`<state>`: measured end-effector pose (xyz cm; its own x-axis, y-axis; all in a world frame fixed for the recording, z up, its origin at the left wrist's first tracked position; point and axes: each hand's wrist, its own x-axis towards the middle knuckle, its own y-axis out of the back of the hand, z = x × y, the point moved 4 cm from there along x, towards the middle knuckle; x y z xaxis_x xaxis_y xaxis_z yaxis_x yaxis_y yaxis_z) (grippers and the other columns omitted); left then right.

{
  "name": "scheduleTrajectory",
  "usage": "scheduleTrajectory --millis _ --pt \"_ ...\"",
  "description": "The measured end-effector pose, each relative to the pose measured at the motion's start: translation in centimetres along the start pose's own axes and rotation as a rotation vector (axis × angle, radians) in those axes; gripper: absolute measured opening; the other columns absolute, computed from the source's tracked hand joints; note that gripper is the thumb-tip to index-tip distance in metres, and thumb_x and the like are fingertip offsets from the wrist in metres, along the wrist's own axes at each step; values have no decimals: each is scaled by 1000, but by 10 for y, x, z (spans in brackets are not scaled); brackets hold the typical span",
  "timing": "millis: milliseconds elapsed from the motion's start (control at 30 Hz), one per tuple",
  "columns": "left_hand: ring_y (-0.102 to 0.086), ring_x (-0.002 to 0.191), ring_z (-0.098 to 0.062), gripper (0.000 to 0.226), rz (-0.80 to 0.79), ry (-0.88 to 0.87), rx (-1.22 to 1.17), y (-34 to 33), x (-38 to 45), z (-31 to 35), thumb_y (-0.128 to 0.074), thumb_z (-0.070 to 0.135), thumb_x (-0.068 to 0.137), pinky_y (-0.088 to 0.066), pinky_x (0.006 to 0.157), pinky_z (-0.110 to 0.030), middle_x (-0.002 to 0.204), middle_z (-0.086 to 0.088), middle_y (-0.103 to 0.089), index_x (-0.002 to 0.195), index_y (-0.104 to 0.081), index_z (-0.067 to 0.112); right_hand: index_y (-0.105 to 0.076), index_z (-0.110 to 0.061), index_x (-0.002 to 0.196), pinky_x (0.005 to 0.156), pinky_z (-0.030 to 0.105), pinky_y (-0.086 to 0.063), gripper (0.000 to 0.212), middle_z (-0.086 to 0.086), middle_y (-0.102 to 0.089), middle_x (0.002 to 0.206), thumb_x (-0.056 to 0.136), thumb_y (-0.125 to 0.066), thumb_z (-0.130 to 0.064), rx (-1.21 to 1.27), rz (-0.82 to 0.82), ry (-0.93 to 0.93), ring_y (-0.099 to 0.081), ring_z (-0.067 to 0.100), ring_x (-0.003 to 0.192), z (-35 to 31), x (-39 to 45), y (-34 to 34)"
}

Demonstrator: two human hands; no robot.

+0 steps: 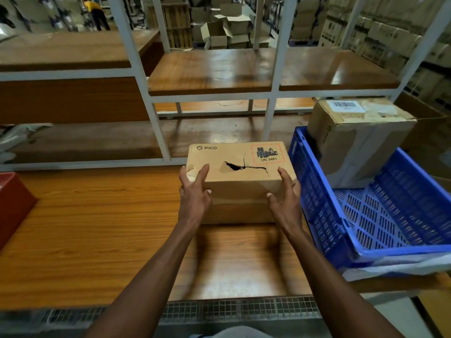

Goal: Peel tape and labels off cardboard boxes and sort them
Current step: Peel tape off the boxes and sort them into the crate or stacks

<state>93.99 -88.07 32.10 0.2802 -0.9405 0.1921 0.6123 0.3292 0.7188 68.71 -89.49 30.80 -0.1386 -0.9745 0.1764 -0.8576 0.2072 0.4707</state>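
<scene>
While both hands' fingers (203, 173) clasp the torn box (240, 176), blue crate (317, 191) touching right, red bin (14, 203) far left.

The wooden counter (97, 228) carries a torn cardboard box (240, 176), held between both grips. A blue crate (366, 252) sits just right of the right grip. A red bin (12, 203) stands well left of the left grip.
</scene>
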Motion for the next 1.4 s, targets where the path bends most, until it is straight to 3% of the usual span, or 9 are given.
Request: scheduleTrajectory --millis 167,300,433,567,800,933,1033,1133,1400 --pt "-51 115 -17 90 115 -25 -35 23 18 20 -78 9 88 -60 78 -30 159 -8 -23 156 -30 41 -33 -41 156 97 46 -55 82 4 -27 160 91 -73 -11 -156 65 -39 -48 31 133 -26 27 9" --pt "-51 97 -12 52 235 1 -15 42 27 30 -83 22 85 -34 57 -8 139 -8 -40 129 -55 20 -46 -34 148 109 60 -46 71 -8 -6 171 87 -77 -14 -215 122 3 -44 36 139 -44 42 17" --pt "-57 107 -10 38 88 1 -66 20 25 10 -82 28 87 -41 69 -13 134 -2 -47 118 -62 18 -60 -28 130 116 60 -38 50 -4 -30 165 86 -81 -17 -231 21 -47 -47 30 139 -32 44 7" --pt "-49 123 -18 54 -147 27 -7 -13 17 -19 -79 42 87 -38 90 -29 139 0 -49 133 -61 21 -59 -26 138 113 49 -41 55 -1 -52 150 87 -81 -22 -265 -141 -72 -49 26 137 -14 37 -2" --pt "-43 137 -36 65 -244 18 206 -28 35 -19 -73 44 92 -41 107 -50 161 -3 -36 150 -50 30 -32 -35 160 122 63 -13 88 6 -18 171 87 -74 -57 -710 -596 -81 -10 40 157 -18 50 -24" --pt "-35 145 -34 66 -285 -29 390 -21 53 -9 -74 52 88 -35 110 -52 159 -2 -42 147 -52 34 -30 -28 160 110 52 -42 93 12 -33 161 85 -75 -60 -933 -697 -41 -40 38 144 -36 58 -33" --pt "-31 147 -35 72 -398 -85 501 -26 58 6 -74 56 85 -31 114 -55 159 -5 -40 149 -48 35 -40 -25 153 100 46 -48 90 11 -50 147 80 -80 -58 -966 -685 -22 -52 34 130 -42 62 -36" --pt "-37 142 -34 86 -557 -107 504 -42 50 21 -75 65 80 -38 110 -57 154 -6 -43 153 -41 36 -44 -23 150 99 45 -48 89 9 -55 146 78 -82 -59 -1003 -719 -9 -54 32 129 -51 68 -37" --pt "-37 143 -34 95 -590 -89 493 -40 57 21 -81 60 77 -41 109 -56 158 -6 -39 157 -37 35 -22 -30 164 110 50 -42 115 12 -28 166 73 -90 -48 -1106 -876 -71 -39 39 145 -59 59 -36"
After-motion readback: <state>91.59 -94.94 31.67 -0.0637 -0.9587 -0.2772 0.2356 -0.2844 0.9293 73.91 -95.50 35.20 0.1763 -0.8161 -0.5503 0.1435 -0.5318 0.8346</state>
